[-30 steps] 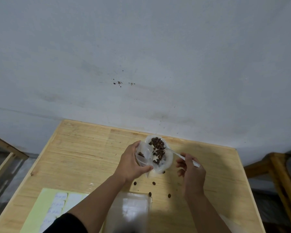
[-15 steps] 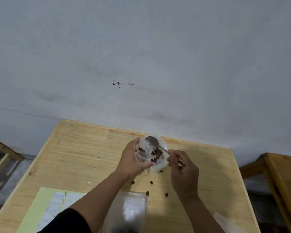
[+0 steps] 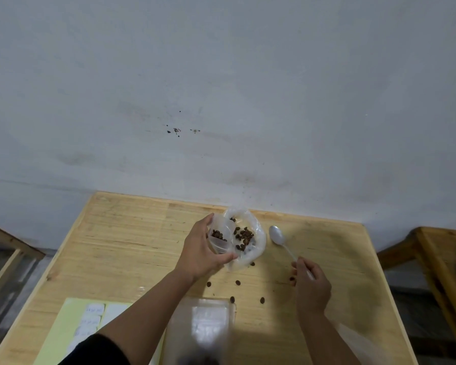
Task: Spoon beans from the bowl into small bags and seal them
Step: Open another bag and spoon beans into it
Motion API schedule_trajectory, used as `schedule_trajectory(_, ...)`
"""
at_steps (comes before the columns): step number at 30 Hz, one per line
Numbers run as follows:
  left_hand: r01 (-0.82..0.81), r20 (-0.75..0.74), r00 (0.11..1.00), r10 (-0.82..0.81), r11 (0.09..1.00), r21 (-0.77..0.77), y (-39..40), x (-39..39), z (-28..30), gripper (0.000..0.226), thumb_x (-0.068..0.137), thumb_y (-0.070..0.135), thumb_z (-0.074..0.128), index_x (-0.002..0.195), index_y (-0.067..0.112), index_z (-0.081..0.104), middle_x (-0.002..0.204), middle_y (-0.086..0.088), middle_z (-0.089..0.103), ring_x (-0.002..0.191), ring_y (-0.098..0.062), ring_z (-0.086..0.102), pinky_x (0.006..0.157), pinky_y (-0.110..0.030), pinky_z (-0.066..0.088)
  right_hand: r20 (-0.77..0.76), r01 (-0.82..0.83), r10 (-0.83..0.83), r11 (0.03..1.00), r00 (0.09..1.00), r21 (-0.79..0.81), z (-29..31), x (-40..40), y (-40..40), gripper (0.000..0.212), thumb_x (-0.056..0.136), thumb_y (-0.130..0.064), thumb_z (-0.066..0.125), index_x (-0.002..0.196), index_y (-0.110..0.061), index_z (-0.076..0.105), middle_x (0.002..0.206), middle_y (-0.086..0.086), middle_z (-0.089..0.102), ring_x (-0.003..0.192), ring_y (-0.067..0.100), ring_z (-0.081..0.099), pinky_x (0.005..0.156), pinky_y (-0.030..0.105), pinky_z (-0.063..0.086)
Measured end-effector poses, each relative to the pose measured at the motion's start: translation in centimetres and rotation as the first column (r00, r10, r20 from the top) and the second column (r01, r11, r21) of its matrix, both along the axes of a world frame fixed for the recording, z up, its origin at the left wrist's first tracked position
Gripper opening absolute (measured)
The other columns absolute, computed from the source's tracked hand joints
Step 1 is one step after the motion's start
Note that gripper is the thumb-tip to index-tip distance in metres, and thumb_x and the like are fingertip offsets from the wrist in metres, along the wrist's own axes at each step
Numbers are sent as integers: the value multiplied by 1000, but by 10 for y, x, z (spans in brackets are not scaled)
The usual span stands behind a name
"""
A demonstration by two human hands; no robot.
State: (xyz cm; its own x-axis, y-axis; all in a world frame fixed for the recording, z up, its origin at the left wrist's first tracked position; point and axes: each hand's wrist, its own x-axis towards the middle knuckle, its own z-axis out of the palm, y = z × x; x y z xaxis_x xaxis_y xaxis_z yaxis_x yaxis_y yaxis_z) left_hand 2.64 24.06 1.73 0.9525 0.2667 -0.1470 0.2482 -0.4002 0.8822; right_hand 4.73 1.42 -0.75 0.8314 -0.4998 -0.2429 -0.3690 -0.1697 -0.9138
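On wooden table (image 3: 132, 248), head view: L hand (image 3: 200, 255) gripping small clear bag (image 3: 219, 237) w/ a few dark beans (image 3: 218, 235) inside, held touching the plastic-lined bowl (image 3: 258, 242); R hand (image 3: 311, 285) pinching handle of a shiny metal spoon (image 3: 277, 236), scoop looking empty, resting just beside bowl. Judging partway thru: bag barely filled, not sealed yet, more beans waiting in bowl, several spilled beans (image 3: 237, 282) lying loose; flat clear bags (image 3: 208, 320) and pale green label sheet (image 3: 71, 325) waiting nearer.
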Motion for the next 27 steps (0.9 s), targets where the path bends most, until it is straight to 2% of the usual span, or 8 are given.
schedule_trajectory(4,13,13,1000,-13,1000,21,-3,1,0,111,53,38,90,144,20,29,140,5,40,122,-6,41,99,-16,32,-65,-70,61,987,996,-146,-5,1,0,8,83,-16,64,85,-16,71,74,-1,67,73,18,61,70,30,47)
schedule_trajectory(9,21,21,1000,-21,999,28,-3,0,1,111,52,40,90,144,20,30,138,5,41,120,-5,42,100,-18,36,-122,-129,104,965,987,-226,-8,-1,2,6,83,-16,65,85,-15,71,73,-3,64,73,16,57,69,23,35)
schedule_trajectory(15,19,18,1000,-19,999,32,-2,-2,1,112,51,41,90,144,21,30,139,5,42,124,-10,45,105,-26,39,-130,-221,188,917,974,-331,-5,0,5,14,86,-21,62,90,-12,73,79,3,68,73,15,54,70,22,34)
schedule_trajectory(20,23,35,999,-24,999,32,-2,-5,6,112,52,39,90,144,20,29,139,5,42,125,-8,44,104,-21,37,-152,-259,215,879,965,-400,-3,0,4,18,87,-22,60,91,-10,73,85,9,71,81,26,61,69,24,34)
schedule_trajectory(23,24,59,998,-25,999,31,-2,-7,11,111,52,39,90,144,20,30,139,6,41,125,-7,42,104,-20,36,-87,-267,254,883,963,-386,11,1,13,16,87,-22,61,90,-13,73,82,6,70,82,23,63,69,25,37)
schedule_trajectory(25,22,80,997,-24,1000,17,-3,-9,15,111,52,37,91,143,20,30,139,6,41,127,-8,42,106,-21,36,-16,-321,333,892,943,-319,31,1,27,14,87,-26,61,88,-17,73,77,-2,69,75,14,63,65,21,41)
schedule_trajectory(27,27,102,994,-28,999,17,-4,-12,21,111,53,36,91,144,19,30,139,6,40,127,-8,42,103,-17,34,68,-394,422,885,904,-250,55,1,45,11,88,-26,62,88,-21,72,74,-9,67,68,0,60,58,10,42)
